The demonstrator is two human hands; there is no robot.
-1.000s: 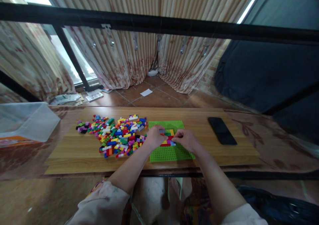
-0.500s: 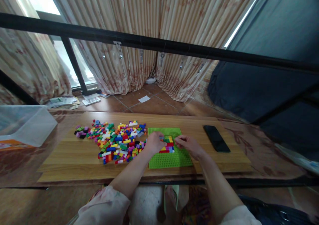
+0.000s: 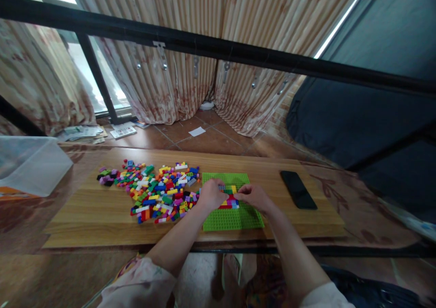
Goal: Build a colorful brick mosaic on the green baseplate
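A green baseplate [image 3: 235, 217] lies on the wooden board [image 3: 102, 221] in front of me. A small block of red, yellow, blue and green bricks [image 3: 230, 199] is built near its middle. My left hand [image 3: 210, 194] rests curled on the plate's left edge, against the built bricks. My right hand [image 3: 254, 196] has its fingertips pinched at the right side of the same bricks. Whether it holds a loose brick is too small to tell. A heap of loose coloured bricks [image 3: 156, 190] lies just left of the plate.
A black phone [image 3: 298, 189] lies flat at the board's right. A clear plastic tub [image 3: 30, 165] stands at the far left. A black bar [image 3: 218, 49] crosses the view above. Curtains, papers and a tiled floor lie beyond the table.
My right hand has moved left, back against the built bricks, with its fingers pinched. My left hand has stayed at the plate's left edge. The view has shifted slightly.
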